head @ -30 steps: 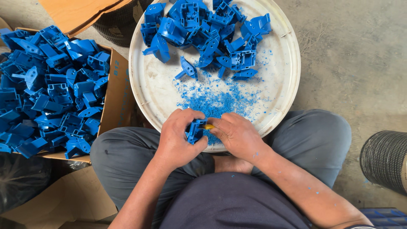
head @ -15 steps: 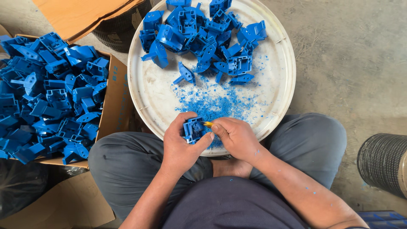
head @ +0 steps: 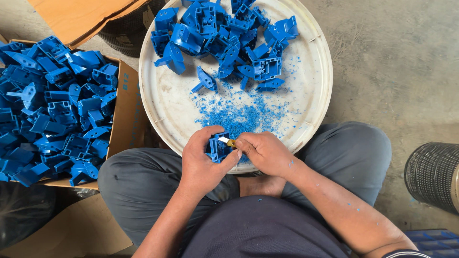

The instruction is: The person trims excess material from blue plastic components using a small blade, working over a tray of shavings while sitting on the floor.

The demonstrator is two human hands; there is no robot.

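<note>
From the head view, the left hand point(head: 203, 165) is clamped around a small blue moulded plastic part point(head: 217, 148) held just over the near rim of the round white tray point(head: 315, 95), while the right hand point(head: 265, 153) is closed on a small knife point(head: 226, 141) whose blade touches the part's top edge. That part looks light, stiff and hard-edged, likely slick where smooth, so gripping it by its flat outer walls seems soundest. Blue shavings point(head: 244, 114) litter the tray beneath a heap of parts point(head: 224, 33), and a cardboard box point(head: 125, 119) of more sits left.

Left hand point(head: 203, 165) gripping blue plastic part point(head: 217, 148), right hand point(head: 265, 153) holding small knife point(head: 227, 141) against it, above white round tray point(head: 315, 95)
</note>
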